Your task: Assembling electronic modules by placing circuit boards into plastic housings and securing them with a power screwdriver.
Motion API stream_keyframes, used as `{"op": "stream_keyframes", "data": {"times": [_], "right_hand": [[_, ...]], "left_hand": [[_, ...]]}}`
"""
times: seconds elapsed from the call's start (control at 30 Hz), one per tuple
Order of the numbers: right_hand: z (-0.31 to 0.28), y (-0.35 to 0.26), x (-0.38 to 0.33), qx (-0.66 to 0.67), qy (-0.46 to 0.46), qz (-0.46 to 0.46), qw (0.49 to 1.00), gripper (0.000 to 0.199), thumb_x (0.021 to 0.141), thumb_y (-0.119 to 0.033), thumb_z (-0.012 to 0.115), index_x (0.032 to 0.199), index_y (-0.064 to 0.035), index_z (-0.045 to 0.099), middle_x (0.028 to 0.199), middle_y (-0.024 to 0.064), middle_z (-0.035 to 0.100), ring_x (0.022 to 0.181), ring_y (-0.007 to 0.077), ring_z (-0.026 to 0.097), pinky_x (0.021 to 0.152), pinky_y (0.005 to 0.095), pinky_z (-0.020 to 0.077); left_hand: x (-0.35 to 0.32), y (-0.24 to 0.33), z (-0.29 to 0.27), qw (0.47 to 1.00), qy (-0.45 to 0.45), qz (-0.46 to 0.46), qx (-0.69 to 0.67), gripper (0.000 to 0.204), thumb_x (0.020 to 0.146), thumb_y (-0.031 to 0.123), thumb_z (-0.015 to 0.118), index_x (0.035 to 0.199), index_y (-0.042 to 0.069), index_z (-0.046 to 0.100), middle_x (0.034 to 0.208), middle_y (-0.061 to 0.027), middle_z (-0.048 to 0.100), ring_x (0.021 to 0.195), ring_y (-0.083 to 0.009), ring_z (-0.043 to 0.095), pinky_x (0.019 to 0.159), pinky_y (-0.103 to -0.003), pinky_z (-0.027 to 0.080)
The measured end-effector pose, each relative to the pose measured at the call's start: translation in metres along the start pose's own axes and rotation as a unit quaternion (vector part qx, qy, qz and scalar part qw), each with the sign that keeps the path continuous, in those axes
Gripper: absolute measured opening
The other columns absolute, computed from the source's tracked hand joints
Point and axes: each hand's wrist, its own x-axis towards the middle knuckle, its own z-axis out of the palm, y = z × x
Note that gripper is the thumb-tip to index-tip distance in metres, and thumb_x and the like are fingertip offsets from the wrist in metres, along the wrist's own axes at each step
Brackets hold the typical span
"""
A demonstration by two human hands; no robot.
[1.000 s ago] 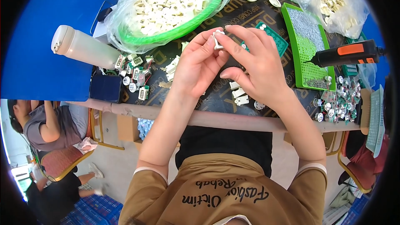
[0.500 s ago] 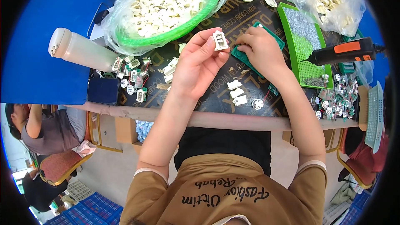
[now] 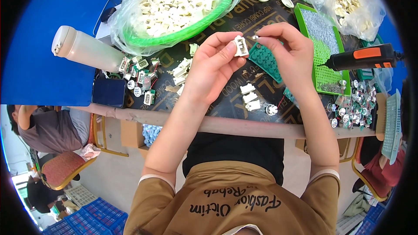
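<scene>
My left hand (image 3: 216, 63) pinches a small white plastic housing (image 3: 241, 46) between thumb and fingers, its open side with slots facing up. Close beside it, my right hand (image 3: 291, 52) grips a tiny whitish piece (image 3: 255, 37) at its fingertips; its exact kind is too small to tell. Under and beside that hand lies a dark green tray with small pockets (image 3: 266, 62), partly covered by the fingers. Several more white housings (image 3: 249, 97) rest on the table in front, near a round lamp part with a red wire (image 3: 271, 109).
A lime-rimmed basket (image 3: 191, 35) full of white housings stands far left, near a bottle (image 3: 89, 51) and a phone (image 3: 109, 92). On the right are a green tray of small metal parts (image 3: 320, 39), an electric screwdriver (image 3: 363, 58) and a heap of wired lamp parts (image 3: 355, 104).
My right hand has lifted from the green tray with a tiny piece at its fingertips and come toward the housing. My left hand has shifted slightly right, with the housing turned a little.
</scene>
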Motion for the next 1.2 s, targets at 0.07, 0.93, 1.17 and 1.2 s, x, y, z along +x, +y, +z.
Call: {"op": "stream_keyframes", "data": {"times": [0.07,0.93,1.17,1.2], "right_hand": [[0.004,-0.004,-0.002,-0.053,0.019,-0.092,0.994,0.008,0.071,0.002,0.06,0.078,-0.0014,0.062,0.071,0.0063,0.062,0.066,0.0165,0.06,0.06,0.0253,0.0458],[0.013,0.03,-0.012,0.414,-0.153,0.205,0.874,0.026,0.081,-0.009,0.06,0.105,-0.0014,0.053,0.094,0.0061,0.058,0.082,0.011,0.057,0.072,0.0246,0.047],[0.0,0.029,0.003,0.059,-0.191,0.08,0.976,0.015,0.084,-0.012,0.055,0.094,-0.0012,0.057,0.08,0.0013,0.056,0.072,0.0067,0.05,0.066,0.0212,0.042],[-0.009,0.026,0.003,-0.054,-0.185,0.021,0.981,0.013,0.08,-0.01,0.057,0.089,-0.0008,0.059,0.076,0.0059,0.057,0.07,0.0127,0.054,0.065,0.0254,0.0439]], "left_hand": [[-0.001,-0.002,0.002,1.0,0.002,0.004,0.031,0.019,0.087,0.007,0.054,0.105,0.001,0.053,0.094,-0.0076,0.058,0.083,-0.0136,0.057,0.072,-0.026,0.049],[-0.004,-0.012,0.011,0.959,0.01,0.141,0.244,0.013,0.083,-0.002,0.054,0.096,-0.002,0.057,0.091,-0.0076,0.06,0.076,-0.0114,0.057,0.069,-0.023,0.049],[-0.012,0.007,0.018,0.729,0.07,0.213,0.647,0.012,0.08,-0.002,0.055,0.091,0.001,0.059,0.083,-0.0064,0.058,0.073,-0.0146,0.056,0.065,-0.025,0.045],[-0.019,0.012,0.019,0.595,0.035,0.249,0.763,0.012,0.079,-0.001,0.055,0.09,0.002,0.06,0.084,-0.0071,0.058,0.073,-0.0162,0.055,0.063,-0.025,0.045]]}}
